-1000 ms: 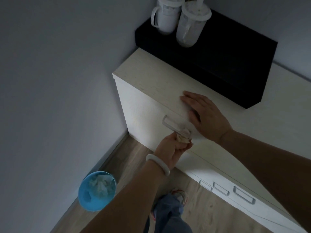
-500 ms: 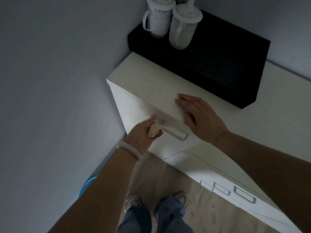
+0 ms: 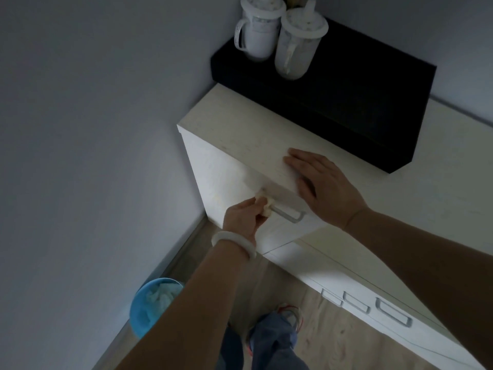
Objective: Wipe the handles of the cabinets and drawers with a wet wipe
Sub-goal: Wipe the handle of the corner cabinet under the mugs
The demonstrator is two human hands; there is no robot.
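Wet wipe [image 3: 267, 209] bunched against the left end of the top drawer's handle [image 3: 286, 212], pinched in the curled fingers of the left hand [image 3: 244, 219]; wiping of this handle looks under way. Next move, likely: draw the wipe rightward along the bar, then go on to the lower handles [image 3: 392, 315]. Right hand [image 3: 321, 182] lies flat, fingers straight, on the cabinet top [image 3: 248, 132], left forearm reaching up from below.
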